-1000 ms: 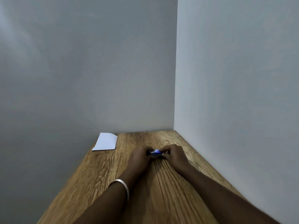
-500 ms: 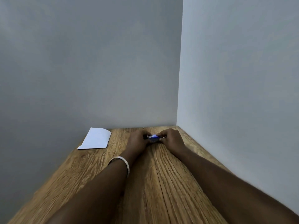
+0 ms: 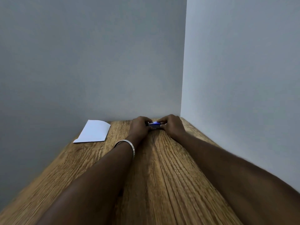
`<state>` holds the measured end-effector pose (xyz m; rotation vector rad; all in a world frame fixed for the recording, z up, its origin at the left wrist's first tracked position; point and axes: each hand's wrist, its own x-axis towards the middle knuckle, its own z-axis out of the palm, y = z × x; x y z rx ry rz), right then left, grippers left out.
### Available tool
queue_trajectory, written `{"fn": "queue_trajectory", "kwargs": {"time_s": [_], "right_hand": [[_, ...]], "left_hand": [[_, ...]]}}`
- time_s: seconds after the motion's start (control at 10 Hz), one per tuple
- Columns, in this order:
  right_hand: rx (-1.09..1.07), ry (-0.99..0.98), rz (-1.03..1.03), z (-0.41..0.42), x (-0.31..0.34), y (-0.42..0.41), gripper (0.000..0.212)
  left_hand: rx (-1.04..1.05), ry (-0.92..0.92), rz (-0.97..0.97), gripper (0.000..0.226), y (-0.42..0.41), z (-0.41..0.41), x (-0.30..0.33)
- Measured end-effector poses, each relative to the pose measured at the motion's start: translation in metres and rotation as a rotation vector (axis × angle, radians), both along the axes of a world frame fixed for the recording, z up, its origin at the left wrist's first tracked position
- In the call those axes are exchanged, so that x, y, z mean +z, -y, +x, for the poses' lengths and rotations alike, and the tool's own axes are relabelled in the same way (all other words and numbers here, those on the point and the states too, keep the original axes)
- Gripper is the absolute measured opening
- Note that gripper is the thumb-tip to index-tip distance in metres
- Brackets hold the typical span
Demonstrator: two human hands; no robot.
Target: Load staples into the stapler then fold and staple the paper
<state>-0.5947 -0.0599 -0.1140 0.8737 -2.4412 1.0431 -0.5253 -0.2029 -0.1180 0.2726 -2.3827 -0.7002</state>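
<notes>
A small blue stapler [image 3: 154, 124] sits low over the wooden table [image 3: 162, 176], far back near the wall corner. My left hand [image 3: 139, 126] grips its left end and my right hand [image 3: 172, 125] grips its right end; fingers cover most of it. Only a short blue and metallic strip shows between the hands. Whether the stapler is open, and whether staples are in it, I cannot tell. A white sheet of paper [image 3: 94, 132] lies flat at the back left of the table, apart from both hands.
Grey walls close the table at the back and along the right side. The table's left edge runs diagonally from the paper toward the bottom left. A metal bangle [image 3: 128, 146] circles my left wrist.
The view has tilted down and both hands with the stapler have moved farther back toward the wall corner. The grip on the stapler is unchanged. The paper has stayed put.
</notes>
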Motion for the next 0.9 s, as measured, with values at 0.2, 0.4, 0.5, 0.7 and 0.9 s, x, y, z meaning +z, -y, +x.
{"fn": "queue_trajectory", "kwargs": {"time_s": [0.2, 0.4, 0.5, 0.7, 0.9], "right_hand": [[-0.019, -0.014, 0.017, 0.007, -0.003, -0.004, 0.075], [-0.039, 0.017, 0.157, 0.018, -0.003, -0.004, 0.093], [-0.035, 0.047, 0.188, 0.021, -0.003, -0.005, 0.092], [-0.064, 0.048, 0.209, 0.030, -0.006, -0.010, 0.090], [-0.031, 0.064, 0.286, 0.061, -0.003, -0.025, 0.079]], "left_hand": [[-0.035, 0.031, 0.086, 0.074, -0.002, 0.010, 0.000], [0.039, 0.077, 0.085, 0.093, -0.006, 0.023, 0.003], [0.067, 0.110, 0.077, 0.087, -0.007, 0.035, 0.002], [0.100, 0.111, 0.081, 0.067, -0.013, 0.053, -0.002], [0.134, 0.158, 0.110, 0.065, -0.021, 0.076, -0.002]]}}
